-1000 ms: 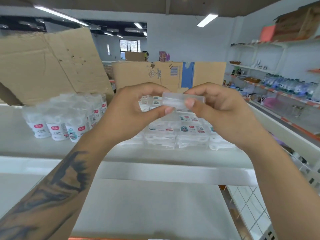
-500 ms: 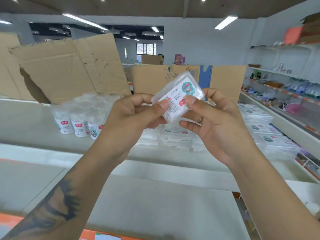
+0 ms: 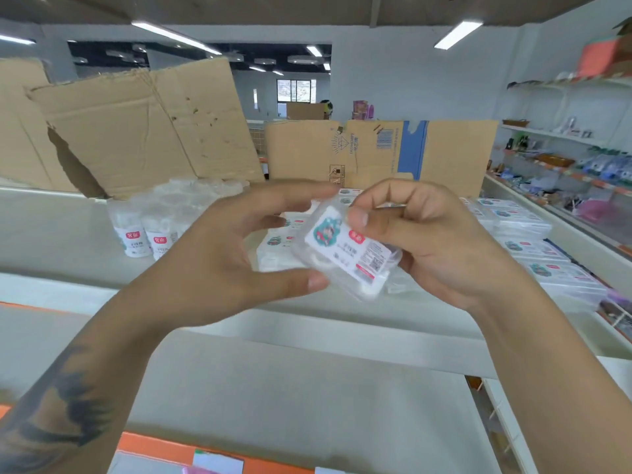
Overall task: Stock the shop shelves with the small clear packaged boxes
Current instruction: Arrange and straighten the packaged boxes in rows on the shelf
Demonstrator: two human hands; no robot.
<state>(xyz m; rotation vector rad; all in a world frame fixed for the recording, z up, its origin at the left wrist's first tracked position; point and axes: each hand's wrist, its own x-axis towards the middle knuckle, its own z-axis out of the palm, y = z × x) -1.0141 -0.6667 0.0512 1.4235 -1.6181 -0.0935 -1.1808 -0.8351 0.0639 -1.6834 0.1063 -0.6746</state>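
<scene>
Both hands hold one small clear box [image 3: 345, 254] with a white, teal and red label above the front of the white shelf [image 3: 342, 313]. My left hand [image 3: 225, 261] has its thumb under the box's lower left corner and its fingers curled over the far edge. My right hand [image 3: 431, 244] pinches the box from the right, thumb on the label. The box is tilted, label facing me. More clear boxes [image 3: 533, 248] lie in rows on the shelf behind and to the right; those straight behind the hands are mostly hidden.
Clear round tubs [image 3: 150, 230] with red labels stand at the shelf's left. Flattened cardboard [image 3: 136, 131] leans behind them, and an open carton [image 3: 376, 152] stands at the back. A lower white shelf [image 3: 273, 388] lies below. Stocked wall shelves [image 3: 564, 165] run along the right.
The box has turned from edge-on to label-up and come lower, tilting down to the right. My right thumb now lies on the label. The view has shifted left.
</scene>
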